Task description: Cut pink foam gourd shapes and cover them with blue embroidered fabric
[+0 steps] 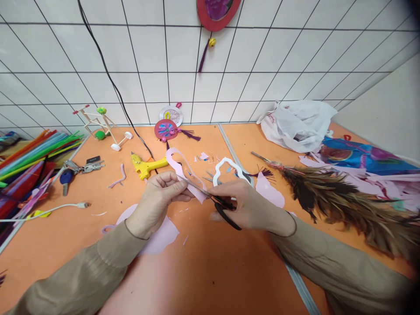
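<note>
Between thumb and fingers, my left hand point(164, 192) pinches a curved strip of pink paper point(174, 161). Black-handled scissors point(226, 214) are in my right hand point(251, 203), their blades lying along the lower part of the strip. Just beyond my right hand lies a white wavy-edged frame point(226, 162). A larger pink paper piece point(164, 234) rests on the table under my left wrist, partly hidden by it. Another pink scrap point(271, 191) is beside my right hand. Small pink offcuts point(204, 156) are scattered past both hands.
A yellow glue gun point(149, 165) lies behind my left hand. Round tasselled ornaments point(166, 129) stand near the tiled wall. At right are a feather duster point(328, 192) and a white plastic bag point(295, 127). Keys point(66, 178), a cable point(65, 206) and colourful pipe cleaners point(39, 153) lie left.
</note>
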A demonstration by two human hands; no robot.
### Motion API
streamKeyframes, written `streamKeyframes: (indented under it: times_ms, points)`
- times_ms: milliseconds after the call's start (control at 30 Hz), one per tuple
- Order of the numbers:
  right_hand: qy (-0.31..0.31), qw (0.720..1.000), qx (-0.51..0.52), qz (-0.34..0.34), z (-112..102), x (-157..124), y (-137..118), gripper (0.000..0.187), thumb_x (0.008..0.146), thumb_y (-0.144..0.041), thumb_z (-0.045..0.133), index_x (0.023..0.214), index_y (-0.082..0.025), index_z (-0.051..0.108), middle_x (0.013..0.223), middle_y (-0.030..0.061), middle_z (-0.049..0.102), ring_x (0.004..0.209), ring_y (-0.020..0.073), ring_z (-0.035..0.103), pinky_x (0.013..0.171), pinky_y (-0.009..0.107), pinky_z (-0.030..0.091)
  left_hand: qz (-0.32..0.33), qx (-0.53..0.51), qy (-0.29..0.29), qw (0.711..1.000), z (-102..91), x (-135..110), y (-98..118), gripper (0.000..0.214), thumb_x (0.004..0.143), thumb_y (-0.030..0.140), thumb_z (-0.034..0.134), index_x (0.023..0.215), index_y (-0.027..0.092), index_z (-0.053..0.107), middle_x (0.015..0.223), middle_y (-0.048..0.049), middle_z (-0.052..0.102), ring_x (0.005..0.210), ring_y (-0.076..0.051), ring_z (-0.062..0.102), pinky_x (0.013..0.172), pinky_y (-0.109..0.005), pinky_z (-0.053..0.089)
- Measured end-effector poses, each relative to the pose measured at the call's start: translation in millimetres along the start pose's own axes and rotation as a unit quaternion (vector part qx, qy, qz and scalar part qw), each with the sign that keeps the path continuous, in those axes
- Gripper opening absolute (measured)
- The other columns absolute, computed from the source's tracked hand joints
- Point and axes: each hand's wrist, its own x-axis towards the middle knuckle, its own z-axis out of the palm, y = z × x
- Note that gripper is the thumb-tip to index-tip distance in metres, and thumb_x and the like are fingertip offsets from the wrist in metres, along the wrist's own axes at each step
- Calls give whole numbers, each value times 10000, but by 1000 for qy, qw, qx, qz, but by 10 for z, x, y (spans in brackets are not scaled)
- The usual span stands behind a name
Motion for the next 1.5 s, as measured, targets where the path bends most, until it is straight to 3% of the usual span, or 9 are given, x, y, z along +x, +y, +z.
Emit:
streamKeyframes:
  times_ms: [100,233,400,633,933,1500]
  points:
    - [-53,989,123,68,-18,18,9,214,790,-360,733,806,-149,701,576,-63,388,537,82,314,479,230,265,-3,13,-6,1000,-1,3,-5,209,689,292,854,687,144,706,696,-57,759,620,-136,692,650,-226,567]
    - [-99,945,280,137,1,26,71,336,742,-435,760,873,-131,701,568,-66,408,490,69,366,452,215,296,-13,30,-16,999,5,-14,-10,252,696,339,843,714,130,704,734,-92,772,655,-164,711,648,-236,556]
    - [-117,912,352,175,54,33,98,496,701,-510,783,982,-109,709,575,-57,465,433,77,436,415,218,352,-29,45,-18,998,19,-44,6,260,727,365,806,712,130,697,751,-106,774,693,-193,726,646,-248,546]
    - [-86,928,359,52,74,83,-1,326,786,-444,768,840,-129,702,613,-65,364,542,63,300,489,213,290,-36,67,-43,996,67,-86,29,254,779,355,745,663,133,705,758,-107,773,740,-198,726,686,-254,538]
    - [-82,929,356,61,111,63,22,381,796,-493,752,872,-126,688,616,-65,369,541,67,316,482,221,266,-47,65,-51,996,73,-92,13,235,803,331,727,661,144,726,761,-86,773,717,-165,710,683,-231,532]
    - [-67,942,319,81,122,49,-6,167,789,-287,665,828,-125,673,583,-80,334,531,63,274,490,233,240,-56,42,-50,996,80,-102,4,233,793,325,748,668,130,725,745,-91,761,730,-157,706,658,-210,543]
